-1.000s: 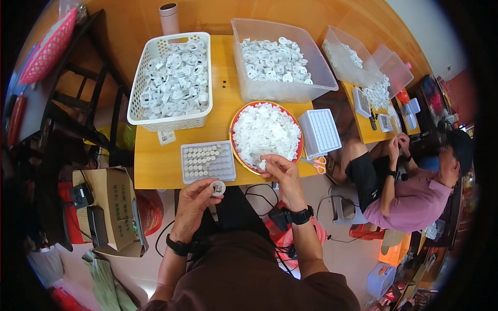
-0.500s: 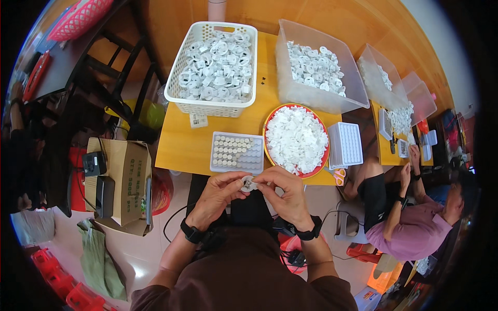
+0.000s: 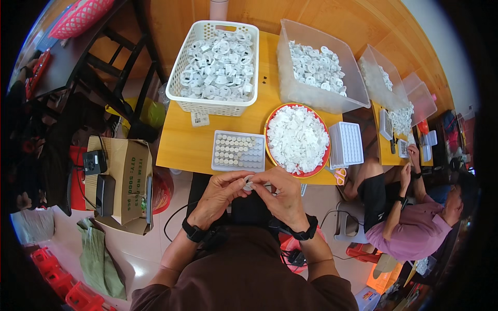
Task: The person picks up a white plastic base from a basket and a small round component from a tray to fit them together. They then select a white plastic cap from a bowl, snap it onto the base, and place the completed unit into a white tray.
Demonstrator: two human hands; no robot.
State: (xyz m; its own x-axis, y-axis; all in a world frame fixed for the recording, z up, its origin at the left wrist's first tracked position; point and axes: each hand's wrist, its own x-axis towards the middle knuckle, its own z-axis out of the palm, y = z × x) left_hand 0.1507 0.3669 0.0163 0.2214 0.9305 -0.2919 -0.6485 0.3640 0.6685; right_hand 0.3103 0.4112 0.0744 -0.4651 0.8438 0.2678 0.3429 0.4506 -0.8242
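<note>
Both hands meet over my lap, just off the table's front edge. My left hand (image 3: 220, 197) pinches a small round white plastic part (image 3: 249, 184) between thumb and fingers. From the other side, my right hand (image 3: 284, 198) has its thumb and fingertips closed on the same part, which the fingers partly cover. Just beyond them lies a pale tray (image 3: 249, 163) with rows of small round cream pieces in part of its pockets. Right of it, a red-rimmed round dish (image 3: 268, 146) is heaped with small white plastic pieces.
A white perforated basket (image 3: 207, 108) and a clear bin (image 3: 358, 96), both filled with white parts, stand farther back. Stacked trays (image 3: 346, 144) and pink scissors (image 3: 340, 176) are at right. A cardboard box (image 3: 132, 181) stands left. A person (image 3: 412, 230) works at another table, right.
The round part has turned in my fingers, its face now less visible. My right fingers have shifted slightly around it. The table appears a little farther right in view.
</note>
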